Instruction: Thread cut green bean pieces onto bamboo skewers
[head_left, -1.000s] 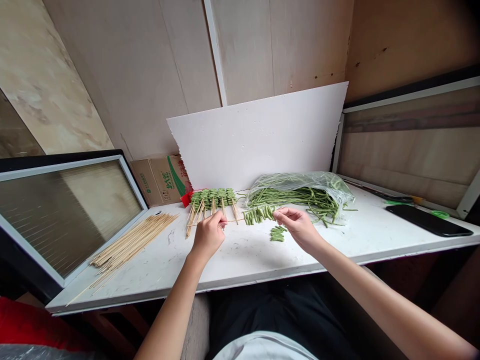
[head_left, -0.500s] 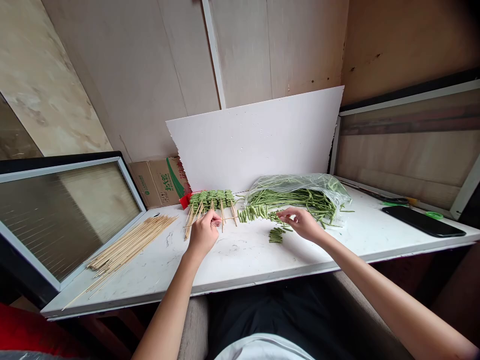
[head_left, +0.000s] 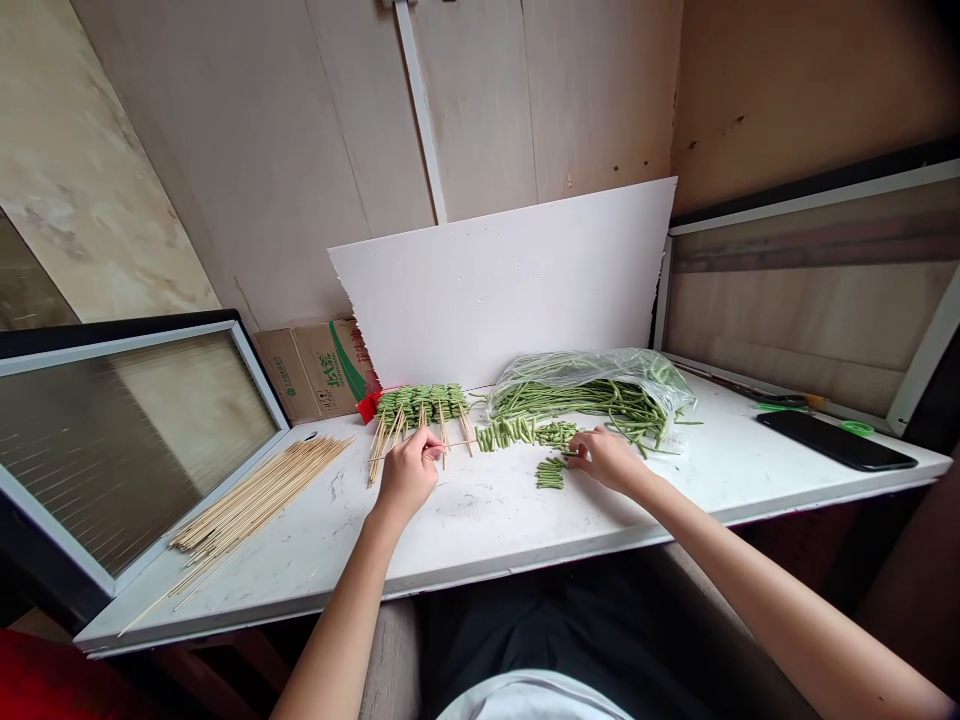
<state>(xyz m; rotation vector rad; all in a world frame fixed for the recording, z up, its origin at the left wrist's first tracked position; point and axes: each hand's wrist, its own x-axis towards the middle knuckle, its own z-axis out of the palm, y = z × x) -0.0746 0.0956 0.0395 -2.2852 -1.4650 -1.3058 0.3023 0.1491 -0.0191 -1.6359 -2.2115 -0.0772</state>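
My left hand (head_left: 409,468) is closed around the blunt end of a bamboo skewer, which points right. Cut green bean pieces (head_left: 504,434) are threaded side by side along that skewer. My right hand (head_left: 606,460) is down at the table, its thumb and fingertips drawn together at the edge of loose cut bean pieces (head_left: 550,473). Whether a piece is between those fingertips is too small to tell. More cut pieces (head_left: 556,434) lie just behind. Beyond my left hand, finished bean skewers (head_left: 421,402) are stacked with their sticks toward me.
Bare bamboo skewers (head_left: 255,500) lie at the left. A clear plastic bag of long green beans (head_left: 592,390) sits behind my right hand. A black phone (head_left: 836,440) and a green ring (head_left: 856,428) are at the right. A white board (head_left: 510,290) and a cardboard box (head_left: 311,370) stand behind.
My right hand has moved down from near the skewer's tip to the loose cut bean pieces. My left hand still holds the skewer in nearly the same place. The view has shifted slightly.
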